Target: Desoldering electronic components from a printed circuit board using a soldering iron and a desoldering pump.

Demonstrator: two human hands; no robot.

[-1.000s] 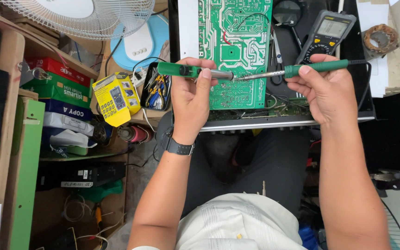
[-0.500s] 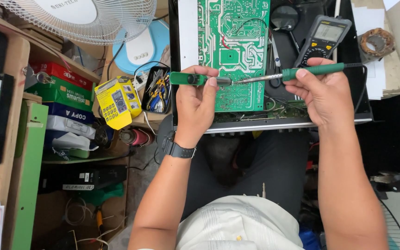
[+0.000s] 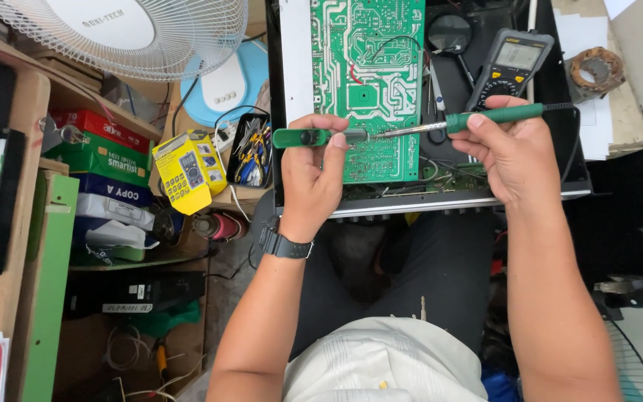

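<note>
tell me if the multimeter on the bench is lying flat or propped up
Lying flat, as far as it shows: the multimeter rests face up on the black tray behind the right hand, screen toward the camera. A slight prop underneath cannot be ruled out.

1 head-worn camera looks steeply down, close above the green circuit board (image 3: 368,82).

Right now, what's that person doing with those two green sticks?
A seated person is working over a green circuit board. The right hand holds a green-handled soldering iron, its metal tip pointing at the board's lower part. The left hand holds a green desoldering pump tip to tip with it. A multimeter lies beside the board.
</note>
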